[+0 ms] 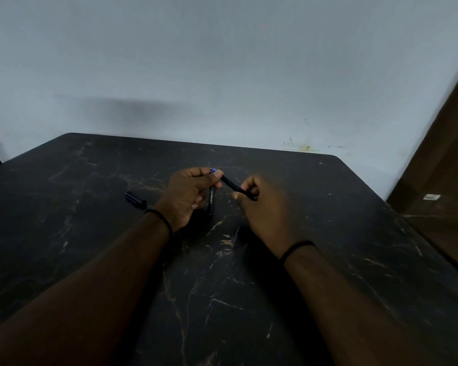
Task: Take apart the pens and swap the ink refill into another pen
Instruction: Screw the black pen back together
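Both hands hold a black pen (232, 184) with a blue end above the middle of the black marbled table (90, 233). My left hand (188, 195) pinches the blue end between thumb and forefinger. My right hand (265, 207) grips the other end, its tip poking out past the fingers. A second black pen barrel (211, 202) with white lettering hangs down from my left hand's lower fingers. A dark pen cap (135, 199) lies on the table left of my left wrist.
A pale wall (222, 75) rises right behind the table's far edge. A brown wooden panel (447, 167) stands at the right, beyond the table's corner. Dim light makes small parts hard to make out.
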Motion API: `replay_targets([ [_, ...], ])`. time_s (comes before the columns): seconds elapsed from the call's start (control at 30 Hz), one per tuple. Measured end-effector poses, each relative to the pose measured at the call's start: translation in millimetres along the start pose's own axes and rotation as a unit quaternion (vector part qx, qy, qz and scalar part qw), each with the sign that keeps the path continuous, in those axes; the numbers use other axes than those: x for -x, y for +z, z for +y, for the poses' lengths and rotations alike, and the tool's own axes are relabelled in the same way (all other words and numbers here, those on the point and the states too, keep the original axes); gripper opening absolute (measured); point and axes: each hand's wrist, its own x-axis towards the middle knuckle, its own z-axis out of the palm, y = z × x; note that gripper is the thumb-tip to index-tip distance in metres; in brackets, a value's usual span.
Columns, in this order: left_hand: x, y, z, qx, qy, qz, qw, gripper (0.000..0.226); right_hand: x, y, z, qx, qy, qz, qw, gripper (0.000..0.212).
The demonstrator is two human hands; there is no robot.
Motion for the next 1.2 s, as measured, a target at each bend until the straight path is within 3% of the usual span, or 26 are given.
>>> replay_targets([
  [0.17,1.8,3.5,2.9,0.005,-0.005,0.003,1.0,0.014,0.5,-1.1,0.0,0.051,-0.03,-0.018,0.998,0.033],
  [0.3,2.1,5.7,3.5,0.014,-0.008,0.011,1.0,0.014,0.0,0.4,-4.2,-0.011,0.002,-0.006,1.0,0.015],
  [0.7,5.4,6.5,6.2,0.009,-0.002,0.01,1.0,0.016,2.2,1.1,-4.0,-0.009,-0.006,-0.001,1.0,0.016],
  [0.97,11.4,20.6,12.5,0.003,-0.007,0.038,0.999,0.051,2.7,5.4,-7.0,-0.037,-0.009,0.028,0.999,0.022],
  [1.07,11.2,19.8,14.0,0.009,-0.004,0.042,0.999,0.04,2.1,4.8,-6.9,-0.04,-0.022,0.02,0.999,0.01],
  [1.2,11.4,20.8,20.2,0.021,0.013,0.023,0.999,0.022,4.0,3.3,-11.7,-0.053,-0.027,-0.011,0.998,0.019],
])
